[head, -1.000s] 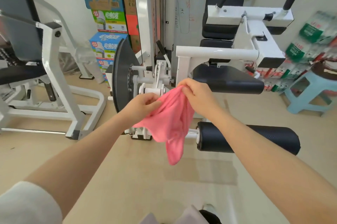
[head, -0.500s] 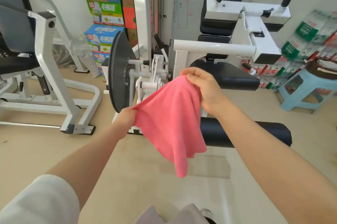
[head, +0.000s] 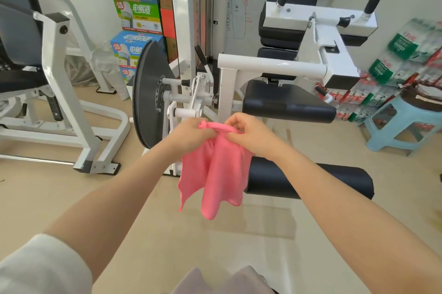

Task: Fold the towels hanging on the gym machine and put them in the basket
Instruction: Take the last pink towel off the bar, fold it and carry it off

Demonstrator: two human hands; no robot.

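Note:
A pink towel (head: pixel 215 174) hangs in the air in front of the white gym machine (head: pixel 270 66). My left hand (head: pixel 189 133) grips its bunched top edge on the left. Close beside it, my right hand (head: pixel 248 133) pinches the same edge with curled fingers. The towel's lower corners dangle loose over the floor, partly in front of the black leg roller (head: pixel 311 181). No basket is in view.
The machine's black seat pad (head: pixel 287 102) and a weight disc (head: pixel 146 97) are just beyond my hands. Another white machine frame (head: pixel 62 92) stands at the left. Stacked cartons (head: pixel 136 13) line the back wall. A blue plastic stool (head: pixel 404 124) is at the right.
My hands had spread the towel wide half a second ago; now they have come together, bunching its top edge so the cloth hangs doubled and narrower.

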